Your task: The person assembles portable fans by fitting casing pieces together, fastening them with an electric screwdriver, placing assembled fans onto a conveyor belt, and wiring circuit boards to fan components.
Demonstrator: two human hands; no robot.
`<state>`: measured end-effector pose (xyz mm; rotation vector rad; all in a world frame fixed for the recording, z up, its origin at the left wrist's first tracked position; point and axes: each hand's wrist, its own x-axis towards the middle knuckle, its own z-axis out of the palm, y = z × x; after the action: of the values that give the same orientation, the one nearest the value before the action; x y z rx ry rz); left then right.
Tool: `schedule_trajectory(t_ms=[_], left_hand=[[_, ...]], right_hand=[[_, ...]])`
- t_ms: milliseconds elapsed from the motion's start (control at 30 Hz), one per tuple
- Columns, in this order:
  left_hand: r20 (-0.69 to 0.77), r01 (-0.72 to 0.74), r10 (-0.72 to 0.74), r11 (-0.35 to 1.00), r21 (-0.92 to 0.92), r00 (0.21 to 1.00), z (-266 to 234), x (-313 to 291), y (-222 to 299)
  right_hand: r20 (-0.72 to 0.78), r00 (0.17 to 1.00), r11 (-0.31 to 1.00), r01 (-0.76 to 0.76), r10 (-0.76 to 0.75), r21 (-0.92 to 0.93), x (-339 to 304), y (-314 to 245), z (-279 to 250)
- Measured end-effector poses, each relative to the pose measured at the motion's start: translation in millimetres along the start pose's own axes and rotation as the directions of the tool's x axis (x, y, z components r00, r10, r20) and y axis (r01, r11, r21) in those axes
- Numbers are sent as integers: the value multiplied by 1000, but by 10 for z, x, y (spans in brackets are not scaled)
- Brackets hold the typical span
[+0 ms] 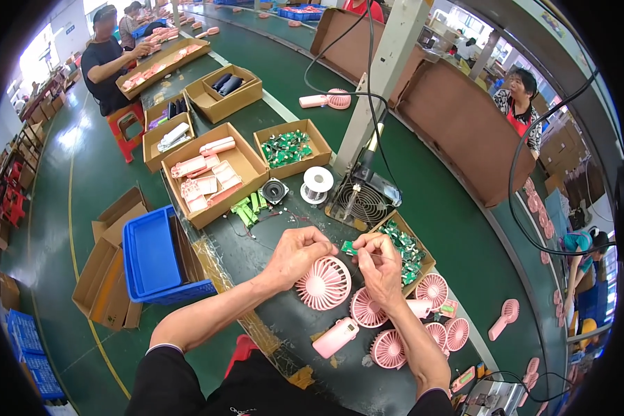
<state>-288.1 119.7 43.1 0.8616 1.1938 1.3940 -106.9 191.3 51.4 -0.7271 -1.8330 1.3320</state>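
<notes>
Between the fingertips of my right hand [380,269] a small green circuit board [349,247] is pinched. My left hand [299,258] is closed in a pinch just left of the board; what it holds, if anything, is too small to make out. Below the hands lies a pink round fan head [324,284], and a pink fan handle [336,338] is nearer to me. Several more pink fans [388,349] lie around my right forearm. A box of green circuit boards [414,272] stands just beyond my right hand.
Ahead are a wire spool [317,182], a round black part [274,191], green battery cells [248,209] and a black fan unit [365,202]. Boxes hold pink shells [205,173] and boards [288,148]. A blue crate [156,260] stands left, a metal post [385,83] ahead. Co-workers are nearby.
</notes>
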Motion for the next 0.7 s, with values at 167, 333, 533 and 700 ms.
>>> schedule_trajectory(t_ms=[167, 333, 533, 700], left_hand=[[37, 10, -12, 999, 49, 999, -17, 74, 6], [44, 43, -45, 998, 46, 998, -1, 125, 7], [45, 94, -92, 995, -25, 995, -23, 160, -17], [57, 102, -98, 992, -68, 994, -36, 183, -19]], right_hand=[[2, 999, 996, 37, -37, -81, 53, 45, -7], [-29, 988, 983, 149, -153, -109, 89, 122, 15], [-20, 982, 971, 183, -188, -152, 109, 129, 25], [33, 989, 973, 145, -141, -180, 125, 74, 10]])
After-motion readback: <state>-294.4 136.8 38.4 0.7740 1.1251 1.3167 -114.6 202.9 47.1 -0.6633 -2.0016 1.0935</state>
